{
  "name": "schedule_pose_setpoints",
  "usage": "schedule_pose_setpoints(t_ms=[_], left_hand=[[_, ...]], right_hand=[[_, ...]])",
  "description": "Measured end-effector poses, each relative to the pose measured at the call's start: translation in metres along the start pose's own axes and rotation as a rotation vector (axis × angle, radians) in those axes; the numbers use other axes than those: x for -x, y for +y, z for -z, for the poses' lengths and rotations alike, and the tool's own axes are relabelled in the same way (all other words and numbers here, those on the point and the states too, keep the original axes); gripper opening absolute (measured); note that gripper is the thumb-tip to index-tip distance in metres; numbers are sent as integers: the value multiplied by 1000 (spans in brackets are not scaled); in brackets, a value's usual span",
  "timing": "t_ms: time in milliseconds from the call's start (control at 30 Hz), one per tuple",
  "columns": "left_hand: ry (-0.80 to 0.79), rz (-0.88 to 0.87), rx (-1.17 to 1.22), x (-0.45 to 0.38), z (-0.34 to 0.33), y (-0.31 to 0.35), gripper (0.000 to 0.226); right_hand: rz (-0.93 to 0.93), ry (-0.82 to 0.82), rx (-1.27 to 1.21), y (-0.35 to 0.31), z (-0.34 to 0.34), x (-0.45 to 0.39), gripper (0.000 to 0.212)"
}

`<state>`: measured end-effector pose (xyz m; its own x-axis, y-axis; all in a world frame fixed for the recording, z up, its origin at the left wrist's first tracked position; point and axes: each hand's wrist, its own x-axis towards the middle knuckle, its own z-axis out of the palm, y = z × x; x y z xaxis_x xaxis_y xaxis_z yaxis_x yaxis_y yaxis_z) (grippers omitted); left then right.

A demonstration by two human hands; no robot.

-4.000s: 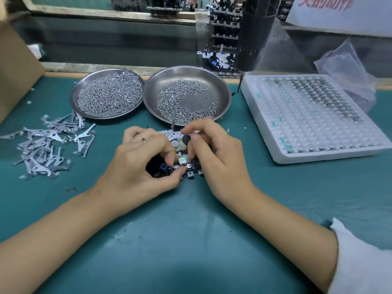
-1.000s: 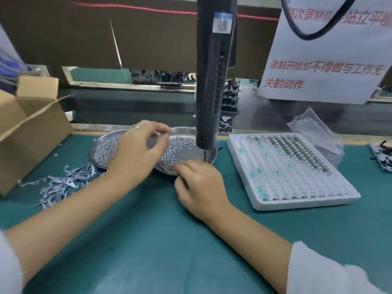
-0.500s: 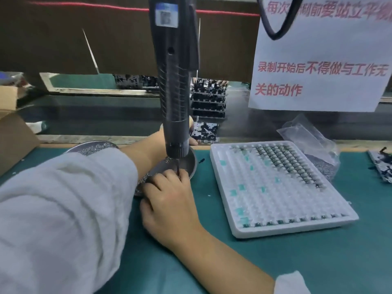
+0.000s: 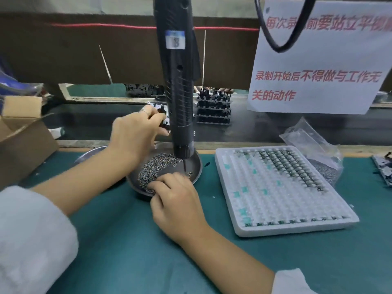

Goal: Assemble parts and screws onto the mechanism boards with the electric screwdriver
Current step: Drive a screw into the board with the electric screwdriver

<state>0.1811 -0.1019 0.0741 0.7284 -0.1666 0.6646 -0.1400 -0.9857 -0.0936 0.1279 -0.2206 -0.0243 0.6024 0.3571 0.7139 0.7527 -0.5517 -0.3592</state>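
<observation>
The left hand [image 4: 135, 134] is reaching past the hanging electric screwdriver [image 4: 180, 98] and gripping a mechanism board [image 4: 163, 117] up at the back. The right hand [image 4: 176, 200] is curling its fingertips into the screws [image 4: 157, 168] in the metal dish [image 4: 197, 166] right under the driver's tip, with the white parts tray [image 4: 280, 228] sitting just right of it.

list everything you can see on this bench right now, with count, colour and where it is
electric screwdriver: one, black, hanging upright over the dish
metal dish: one, grey, centre, holds a pile of screws
second dish: one, grey, mostly hidden behind the left forearm
foam tray: one, white, right of the dish, partly filled with small dark parts
plastic bag: one, clear, behind the tray
cardboard box: one, brown, far left
paper sign: one, white with red text, upper right
mechanism board: one, black, gripped by the left hand
left hand: raised behind the dish
right hand: fingers curled into the screws
</observation>
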Motion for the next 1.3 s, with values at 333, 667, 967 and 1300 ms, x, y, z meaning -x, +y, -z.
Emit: schedule_pose_setpoints(t_ms=[333,667,967,1300], left_hand=[[160,-39,-53,162,75,-36,41],[81,-225,78,195,51,-17,43],[71,195,40,177,24,-91,37],[77,228,89,177,22,-88,14]], right_hand=[[-150,235,-266,-5,13,2,32],[112,-42,-180,-17,33,23,27],[246,-407,72,-22,32,28,57],[206,-331,-16,-23,29,29,47]])
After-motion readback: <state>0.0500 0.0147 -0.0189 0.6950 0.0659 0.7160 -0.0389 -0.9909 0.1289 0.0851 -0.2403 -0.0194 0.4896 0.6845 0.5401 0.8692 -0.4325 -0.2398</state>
